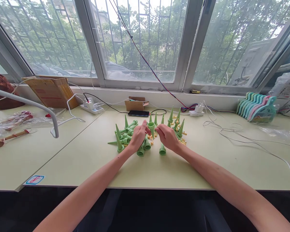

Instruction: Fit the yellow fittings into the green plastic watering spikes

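Observation:
Between my hands, a green plastic spike is held with its wide hollow mouth up and its point down. My left hand has its fingers closed on the side of this spike. Just right of it is my right hand, fingers pinched together; whatever is in the pinch is hidden. Several more green spikes lie or stand in a pile around my left hand. Others stand point-up behind my right hand, among small yellow plastic pieces. One green spike is under my right wrist.
Behind the pile lie a dark phone and a small open cardboard box. Power strips and loose white cables spread across the table. Pastel hangers stand at right, wooden-handled utensils at left.

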`<state>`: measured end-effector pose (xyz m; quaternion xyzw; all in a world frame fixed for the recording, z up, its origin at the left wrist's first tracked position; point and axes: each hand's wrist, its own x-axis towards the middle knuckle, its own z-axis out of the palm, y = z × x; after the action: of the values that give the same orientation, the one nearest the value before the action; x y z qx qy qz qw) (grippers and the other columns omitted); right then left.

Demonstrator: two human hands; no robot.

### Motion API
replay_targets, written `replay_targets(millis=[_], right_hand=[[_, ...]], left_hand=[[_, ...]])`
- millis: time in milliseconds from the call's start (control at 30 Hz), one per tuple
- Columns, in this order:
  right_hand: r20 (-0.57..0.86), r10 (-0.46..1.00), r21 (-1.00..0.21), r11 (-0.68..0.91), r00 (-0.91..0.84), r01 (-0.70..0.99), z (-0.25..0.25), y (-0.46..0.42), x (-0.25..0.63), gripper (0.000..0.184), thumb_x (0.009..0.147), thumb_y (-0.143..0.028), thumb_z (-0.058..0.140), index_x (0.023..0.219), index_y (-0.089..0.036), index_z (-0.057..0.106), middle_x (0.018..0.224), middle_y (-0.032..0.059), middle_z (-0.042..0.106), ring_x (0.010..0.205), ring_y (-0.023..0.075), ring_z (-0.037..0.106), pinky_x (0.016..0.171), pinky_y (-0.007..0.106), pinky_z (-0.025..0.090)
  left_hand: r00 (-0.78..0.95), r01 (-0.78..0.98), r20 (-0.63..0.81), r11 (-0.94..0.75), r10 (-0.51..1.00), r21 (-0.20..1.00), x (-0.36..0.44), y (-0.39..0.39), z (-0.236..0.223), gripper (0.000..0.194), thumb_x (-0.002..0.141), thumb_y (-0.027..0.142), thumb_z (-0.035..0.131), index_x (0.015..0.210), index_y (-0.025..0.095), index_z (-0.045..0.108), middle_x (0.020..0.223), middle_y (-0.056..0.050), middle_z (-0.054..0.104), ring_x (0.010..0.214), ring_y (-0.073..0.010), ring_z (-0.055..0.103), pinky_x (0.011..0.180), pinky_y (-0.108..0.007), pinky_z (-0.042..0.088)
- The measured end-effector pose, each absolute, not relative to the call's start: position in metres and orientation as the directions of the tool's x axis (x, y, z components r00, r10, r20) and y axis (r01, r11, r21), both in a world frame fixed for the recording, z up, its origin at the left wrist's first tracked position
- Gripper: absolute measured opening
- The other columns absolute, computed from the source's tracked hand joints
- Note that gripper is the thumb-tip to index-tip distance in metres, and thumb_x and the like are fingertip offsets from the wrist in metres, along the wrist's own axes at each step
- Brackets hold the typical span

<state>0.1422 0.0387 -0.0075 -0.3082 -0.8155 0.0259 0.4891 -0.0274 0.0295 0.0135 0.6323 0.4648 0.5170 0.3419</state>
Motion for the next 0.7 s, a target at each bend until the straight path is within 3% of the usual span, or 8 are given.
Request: replay_targets(millis=[133, 267, 700], right_hand=[[0.780, 0.512, -0.323, 0.821, -0.360, 0.471, -0.0093, 0.0393, 0.1430, 0.031, 0.103, -0.031, 0.036, 0.075, -0.021, 0.041, 0.069, 0.0003, 0.047, 0.060, 0.0120, 0.039, 0.059, 0.025, 0.033], [0.776, 0.519, -0.328, 0.818, -0.359, 0.473, -0.0095, 0.0388, 0.1431, 0.031, 0.103, -0.032, 0.035, 0.075, -0.021, 0.041, 0.070, 0.0007, 0.048, 0.061, 0.0122, 0.040, 0.060, 0.025, 0.034], [0.761, 0.555, -0.383, 0.802, -0.336, 0.458, -0.0065, 0.0372, 0.1435, 0.032, 0.103, -0.035, 0.033, 0.075, -0.022, 0.039, 0.068, 0.0004, 0.047, 0.061, 0.0132, 0.040, 0.060, 0.026, 0.034]], left_hand=[[0.040, 0.299, 0.301, -0.299, 0.953, 0.906, -0.0269, 0.0244, 0.0180, 0.076, 0.097, 0.060, 0.027, 0.041, 0.018, 0.057, 0.045, -0.004, 0.052, 0.055, -0.0145, 0.052, 0.074, -0.031, 0.043], [0.052, 0.297, 0.302, -0.304, 0.952, 0.905, -0.0257, 0.0209, 0.0217, 0.075, 0.096, 0.060, 0.027, 0.041, 0.019, 0.057, 0.045, -0.004, 0.052, 0.052, -0.0133, 0.047, 0.070, -0.031, 0.042], [0.106, 0.256, 0.324, -0.341, 0.940, 0.905, -0.0258, 0.0224, 0.0215, 0.069, 0.096, 0.061, 0.031, 0.051, 0.019, 0.063, 0.060, -0.009, 0.068, 0.070, -0.0198, 0.065, 0.090, -0.038, 0.048]])
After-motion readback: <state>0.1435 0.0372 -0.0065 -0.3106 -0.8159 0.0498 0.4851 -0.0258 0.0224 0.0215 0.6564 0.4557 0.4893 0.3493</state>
